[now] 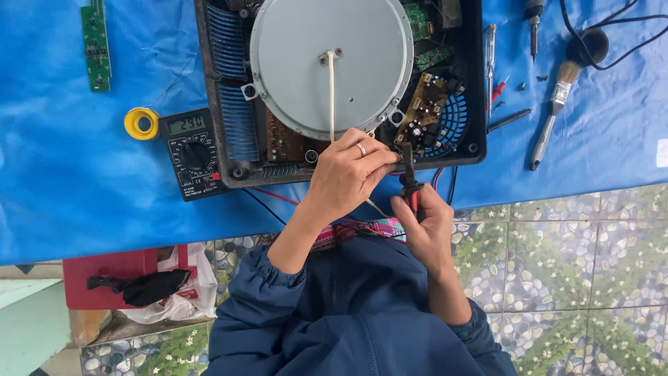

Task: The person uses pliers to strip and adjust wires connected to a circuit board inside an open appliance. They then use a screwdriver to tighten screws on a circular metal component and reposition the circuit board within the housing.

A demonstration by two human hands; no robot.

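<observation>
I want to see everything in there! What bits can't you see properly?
- Head view: the dark tool tip is hidden between the left hand and right hand.
- The opened appliance is cut off by the top edge.
- The multimeter dial markings are too small.

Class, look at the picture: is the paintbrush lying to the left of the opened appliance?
No, the paintbrush lies on the blue sheet right of the opened appliance.

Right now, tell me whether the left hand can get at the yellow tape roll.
Probably yes: the left hand is at the cooker's edge, and only the multimeter lies between it and the tape roll; it could pass over that.
</observation>
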